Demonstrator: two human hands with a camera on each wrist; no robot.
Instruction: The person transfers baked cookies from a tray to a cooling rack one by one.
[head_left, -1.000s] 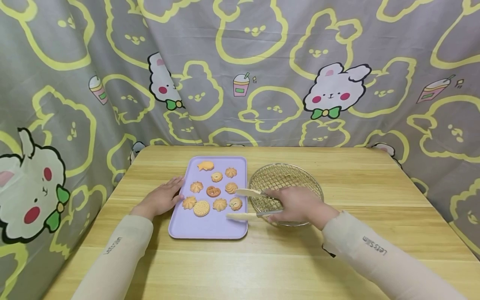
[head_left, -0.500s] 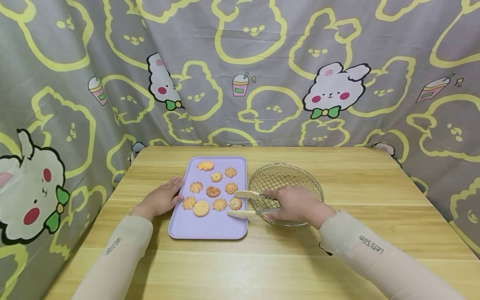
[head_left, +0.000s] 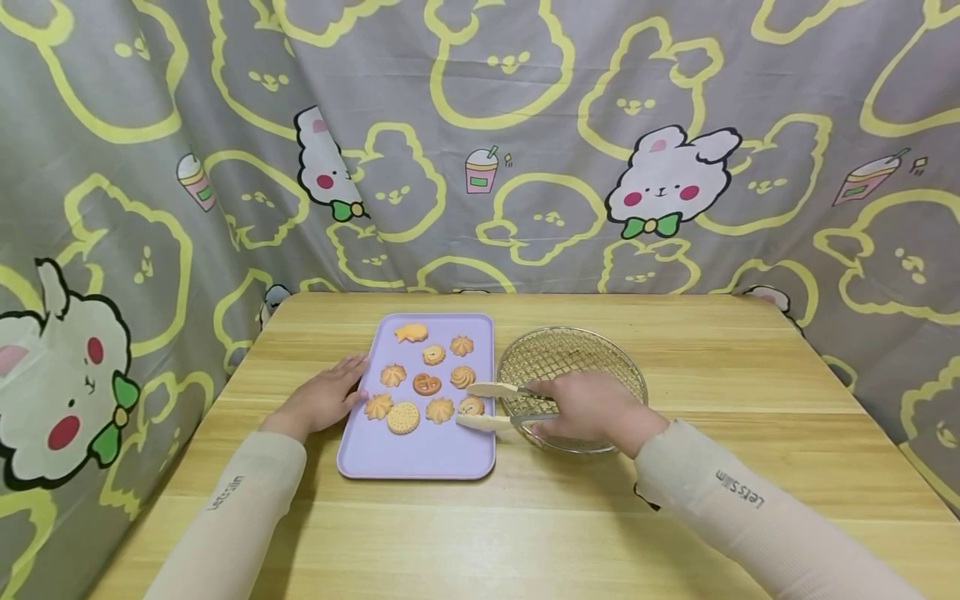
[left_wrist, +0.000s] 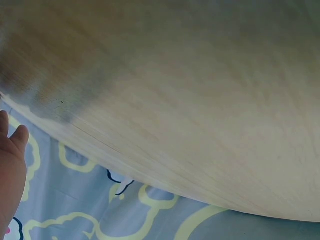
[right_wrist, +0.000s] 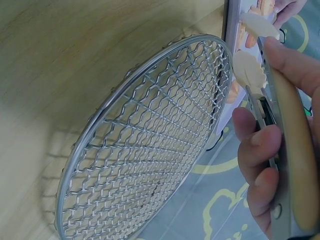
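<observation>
My right hand (head_left: pixel 596 406) grips a pair of tongs (head_left: pixel 491 389) with pale, flat tips, and its fingers curl round the handles in the right wrist view. The tips reach over the right side of a lilac tray (head_left: pixel 416 458). Between them lies a round cookie (head_left: pixel 471 405), partly covered by the lower tip; whether both tips touch it I cannot tell. Several other cookies lie on the tray, among them a pretzel-shaped one (head_left: pixel 427 383) and a fish-shaped one (head_left: pixel 412 332). My left hand (head_left: pixel 318 400) rests at the tray's left edge, fingers extended.
Right of the tray, partly under my right hand, stands a round wire rack (head_left: pixel 573 354) with a metal rim. Both sit on a wooden table (head_left: pixel 735 367). A grey patterned curtain (head_left: pixel 547 92) hangs behind and to the sides.
The tongs' tips have drawn closer together about the round cookie, the lower tip moving up. My right forearm has shifted slightly left. My left hand and the tray stay put.
</observation>
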